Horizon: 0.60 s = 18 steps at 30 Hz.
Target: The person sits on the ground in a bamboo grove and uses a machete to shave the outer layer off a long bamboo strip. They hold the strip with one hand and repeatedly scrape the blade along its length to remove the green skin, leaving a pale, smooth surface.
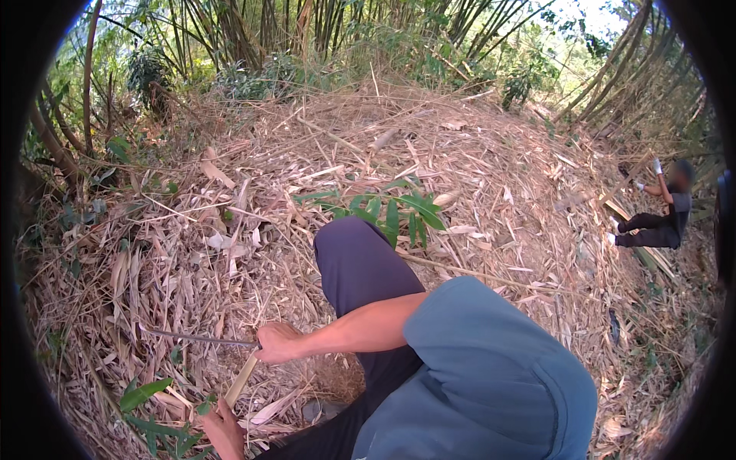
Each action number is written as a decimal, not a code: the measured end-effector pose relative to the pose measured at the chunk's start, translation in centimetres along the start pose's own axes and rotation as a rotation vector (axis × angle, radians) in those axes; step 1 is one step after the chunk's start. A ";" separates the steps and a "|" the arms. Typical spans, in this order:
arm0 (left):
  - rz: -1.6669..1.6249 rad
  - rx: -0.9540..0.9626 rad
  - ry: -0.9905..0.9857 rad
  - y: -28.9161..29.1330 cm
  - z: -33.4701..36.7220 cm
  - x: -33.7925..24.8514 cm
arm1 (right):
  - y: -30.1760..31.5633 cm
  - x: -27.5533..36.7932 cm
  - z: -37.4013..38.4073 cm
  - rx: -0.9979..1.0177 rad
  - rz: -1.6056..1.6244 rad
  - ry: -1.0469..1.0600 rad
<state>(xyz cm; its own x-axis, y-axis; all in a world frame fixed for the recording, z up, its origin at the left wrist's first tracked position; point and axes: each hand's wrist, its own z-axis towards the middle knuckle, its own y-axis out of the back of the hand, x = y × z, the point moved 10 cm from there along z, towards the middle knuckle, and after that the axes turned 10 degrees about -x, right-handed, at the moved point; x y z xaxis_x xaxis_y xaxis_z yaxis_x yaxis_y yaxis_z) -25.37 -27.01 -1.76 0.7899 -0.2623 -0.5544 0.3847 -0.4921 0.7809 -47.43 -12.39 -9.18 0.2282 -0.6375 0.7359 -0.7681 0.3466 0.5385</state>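
Observation:
My right hand [280, 343] is closed, at the end of a bare forearm that reaches across from the right. From its fist a long, thin knife [201, 338] points left, its dark blade hooking slightly at the tip. The handle is hidden in the fingers. Lower down, my left hand [221, 429] is wrapped round a split bamboo strip [242, 381], pale and flat. The strip slants up to the right, and its upper end meets the knife just beside my right fist. Green leaves [144, 395] stick out next to my left hand.
Dry bamboo leaves and sheaths [475, 184] cover the sloping ground. A leafy green sprig [391, 211] lies beyond my raised knee [356, 257]. At the far right another person [675, 207] in white gloves sits by bamboo pieces. Bamboo clumps [330, 34] stand behind.

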 end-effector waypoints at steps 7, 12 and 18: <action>-0.082 0.068 0.005 -1.5 -1.4 -2.8 | -1.6 -0.4 -0.8 -0.044 -0.008 0.047; -0.079 -0.022 -0.004 -2.0 -1.7 -0.3 | -3.8 -1.5 -2.1 0.059 -0.096 0.060; -0.128 -0.049 0.025 -3.4 -5.4 -0.9 | -5.3 -2.0 -4.7 0.105 -0.056 0.134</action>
<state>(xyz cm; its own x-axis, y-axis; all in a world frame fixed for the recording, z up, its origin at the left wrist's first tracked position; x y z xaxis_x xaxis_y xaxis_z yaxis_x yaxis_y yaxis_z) -24.81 -20.60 -2.36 0.7444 -0.1792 -0.6432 0.5051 -0.4790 0.7180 -40.99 -9.73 -11.53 0.3447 -0.5539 0.7579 -0.8087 0.2348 0.5394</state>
